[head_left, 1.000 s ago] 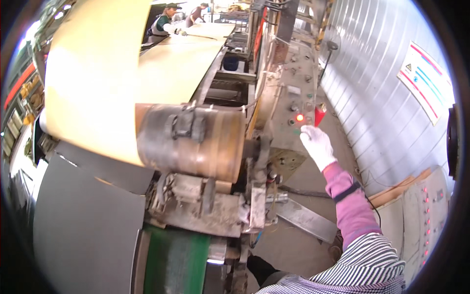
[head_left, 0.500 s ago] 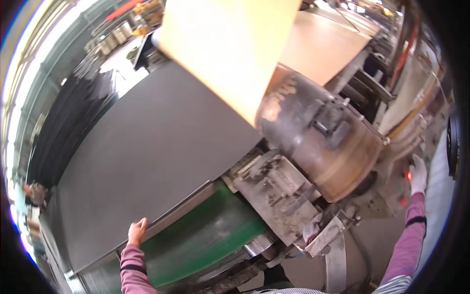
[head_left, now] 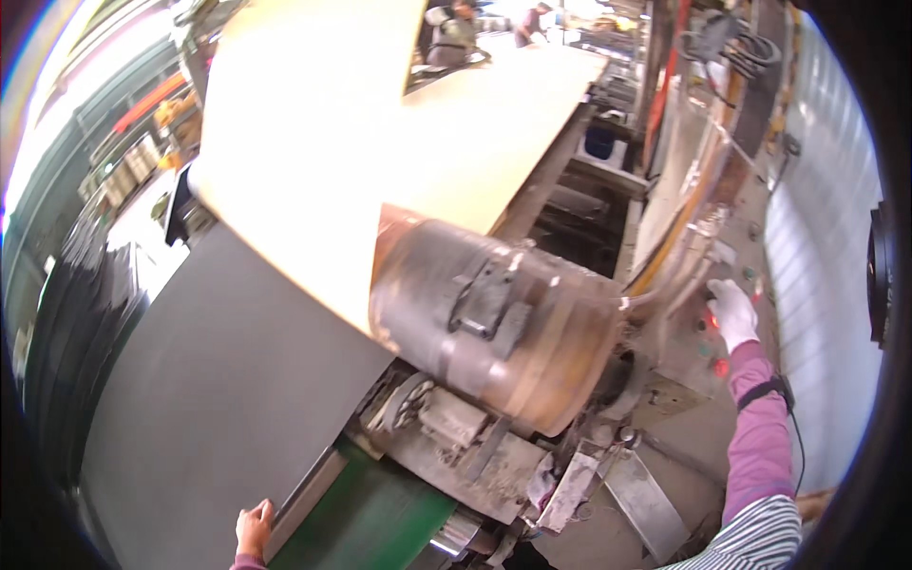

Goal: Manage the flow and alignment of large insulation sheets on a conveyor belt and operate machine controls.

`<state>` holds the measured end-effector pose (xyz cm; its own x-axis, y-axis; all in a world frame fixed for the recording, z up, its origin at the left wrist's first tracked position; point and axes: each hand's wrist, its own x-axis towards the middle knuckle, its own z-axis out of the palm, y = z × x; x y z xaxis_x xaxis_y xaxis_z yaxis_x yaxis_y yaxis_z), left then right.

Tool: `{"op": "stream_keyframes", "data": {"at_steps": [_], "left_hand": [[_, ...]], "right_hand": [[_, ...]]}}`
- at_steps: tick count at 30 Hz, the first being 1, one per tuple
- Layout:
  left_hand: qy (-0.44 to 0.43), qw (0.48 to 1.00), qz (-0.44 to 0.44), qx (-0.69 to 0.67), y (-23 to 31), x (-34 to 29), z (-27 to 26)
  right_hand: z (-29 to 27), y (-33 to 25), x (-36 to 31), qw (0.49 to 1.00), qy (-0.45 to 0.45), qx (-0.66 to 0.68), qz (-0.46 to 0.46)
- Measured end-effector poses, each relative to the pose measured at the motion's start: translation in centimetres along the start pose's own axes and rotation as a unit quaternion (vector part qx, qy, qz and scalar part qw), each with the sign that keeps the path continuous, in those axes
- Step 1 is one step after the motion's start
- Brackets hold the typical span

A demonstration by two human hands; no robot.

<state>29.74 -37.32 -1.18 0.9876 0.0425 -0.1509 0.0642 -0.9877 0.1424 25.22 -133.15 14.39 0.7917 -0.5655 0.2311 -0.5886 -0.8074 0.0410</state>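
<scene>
- The bare left hand (head_left: 254, 527) is at the right-hand edge of a wide, flat, dark grey sheet (head_left: 237, 380), towards the sheet's near end. Its fingers are curled; whether they clamp the edge or only rest there, I cannot tell.
- The right hand (head_left: 732, 312), in a white knitted glove, is over a dusty grey metal control panel (head_left: 686, 350), close to the panel's wall-side edge. Its fingers are bent, and I cannot tell whether they close on a control.
- A glowing red button (head_left: 713, 322) shows just beside the gloved hand.
- The dark grey sheet covers the left foreground, its far right corner reaching the large brown-and-grey metal roller (head_left: 494, 328).
- A smooth green belt (head_left: 370, 513) runs beside the sheet's right-hand edge, below the roller.
- A broad, pale cream sheet (head_left: 304, 142) rises from the roller's left end.
- Beyond the roller, a flat, pale surface (head_left: 494, 128) stretches away; two people are near its far edge.
- White ribbed wall panelling (head_left: 836, 190) stands right of the control panel.
</scene>
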Motion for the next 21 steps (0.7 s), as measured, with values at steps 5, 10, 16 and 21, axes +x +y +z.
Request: {"op": "stream_keyframes", "data": {"at_steps": [5, 10, 16, 21], "left_hand": [[-0.094, 0.995, -0.005, -0.041, -0.6, 2.6, 0.6], [0.096, 0.975, 0.159, 0.123, -7.3, 2.2, 6.2], [0.041, 0.986, 0.03, 0.159, -11.8, 0.3, 10.6], [-0.042, 0.992, -0.005, 0.117, -10.1, -0.2, 9.0]], "right_hand": [[-1.8, -1.8, -0.2, 0.998, -0.043, -0.017, 0.044], [-2.1, -1.8, -0.3, 0.998, -0.045, -0.022, 0.034], [-1.1, -0.8, -0.2, 0.999, -0.023, -0.034, -0.022], [-0.7, -0.4, 0.2, 0.999, -0.027, -0.035, -0.019]]}}
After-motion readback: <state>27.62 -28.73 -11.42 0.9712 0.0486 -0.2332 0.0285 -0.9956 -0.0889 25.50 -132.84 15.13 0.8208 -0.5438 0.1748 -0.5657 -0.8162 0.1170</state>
